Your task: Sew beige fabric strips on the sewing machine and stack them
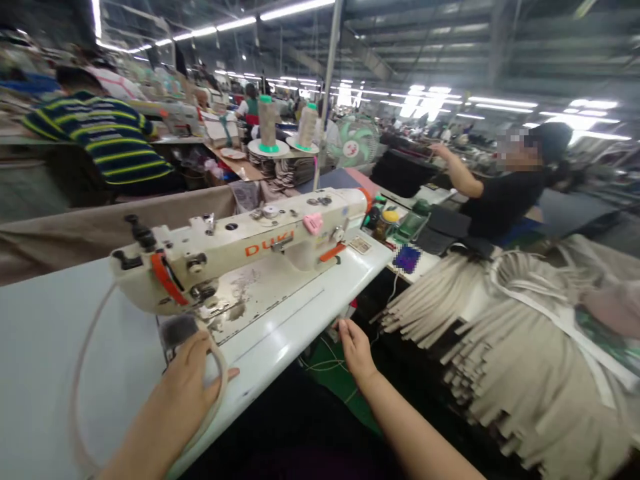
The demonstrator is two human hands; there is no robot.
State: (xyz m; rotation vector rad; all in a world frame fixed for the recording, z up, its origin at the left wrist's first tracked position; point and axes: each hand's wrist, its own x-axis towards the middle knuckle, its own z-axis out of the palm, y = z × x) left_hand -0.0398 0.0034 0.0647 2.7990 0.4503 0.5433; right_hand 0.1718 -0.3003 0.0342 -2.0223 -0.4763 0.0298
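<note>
A cream sewing machine (250,250) marked DUKI stands on a white table (45,333). My left hand (193,373) lies on the table's near edge below the machine's needle end, fingers flat, pressing a thin beige strip (85,347) that loops off to the left. My right hand (356,347) reaches under the table's right edge, fingers curled against it; whether it holds anything is hidden. A dark piece (179,331) lies by the needle.
A large heap of beige strips (500,333) fills the right side. A person in black (505,193) stands beyond it, arm stretched left. A person in a striped shirt (107,137) sits at far left. Two thread cones (267,123), a fan (354,143).
</note>
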